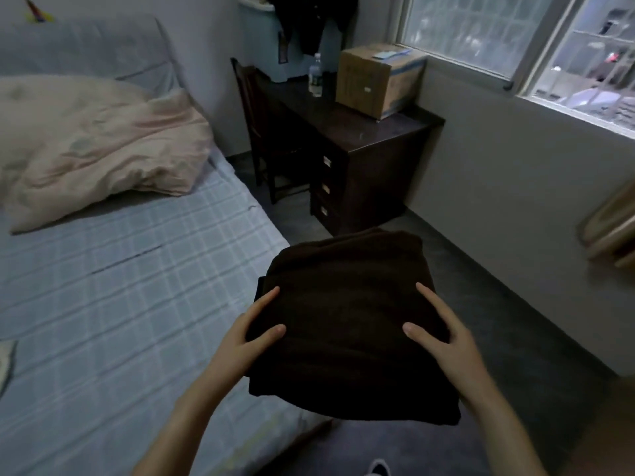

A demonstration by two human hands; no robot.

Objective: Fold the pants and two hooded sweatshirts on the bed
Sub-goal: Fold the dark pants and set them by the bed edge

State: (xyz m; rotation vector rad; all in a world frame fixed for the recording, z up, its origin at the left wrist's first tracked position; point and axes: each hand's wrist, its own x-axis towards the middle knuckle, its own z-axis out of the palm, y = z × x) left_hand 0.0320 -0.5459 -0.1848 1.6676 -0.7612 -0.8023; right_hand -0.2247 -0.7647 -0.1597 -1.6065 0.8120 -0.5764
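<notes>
Fabric on this folded dark bundle (347, 324) is looking thick and soft, kinda fleecy, so it's probably going to sag and slide apart if someone's holding it by one edge. The person is holding it up at the edge of the bed (137, 276), mostly over the floor. The left hand (245, 341) and right hand (446, 345) are gripping opposite sides, with a couple of digits showing on top and the rest hidden underneath. Can't tell if it's the pants or a hoodie. Cradling it from below on both sides is looking like the safest grip.
</notes>
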